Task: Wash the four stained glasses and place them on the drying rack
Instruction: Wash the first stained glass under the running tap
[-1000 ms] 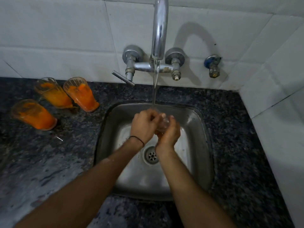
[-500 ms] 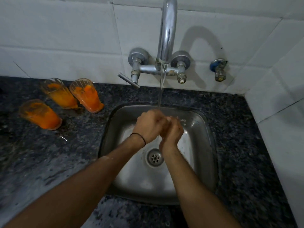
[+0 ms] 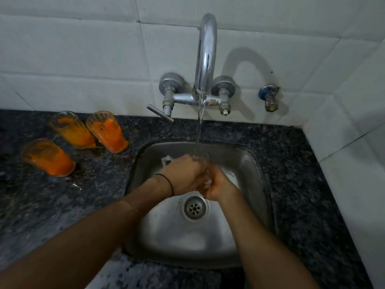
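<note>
Clear glass tumbler [image 3: 203, 154] clasped btwn curled left hand [image 3: 185, 174] & curled right hand [image 3: 217, 185], rim pointing away, under thin water stream [image 3: 199, 132].

Back wall: large white tiles [image 3: 83, 49] with thin grey joints.
Side wall: white tiles too [image 3: 358, 142], meeting the back wall in a corner at the right.
Bench: dark speckled stone [image 3: 302, 184], with a paler sheen at the near left.
Sink: steel basin [image 3: 245, 163] set into the bench, with a round drain [image 3: 194, 207] in its floor.
Tap: chrome, wall-mounted [image 3: 206, 55], with a tall curved spout and water running.
Valve: small, blue-capped [image 3: 269, 98], right of the tap.
Light: dim; the spout's arched shadow [image 3: 245, 65] falls on the tiles.
</note>
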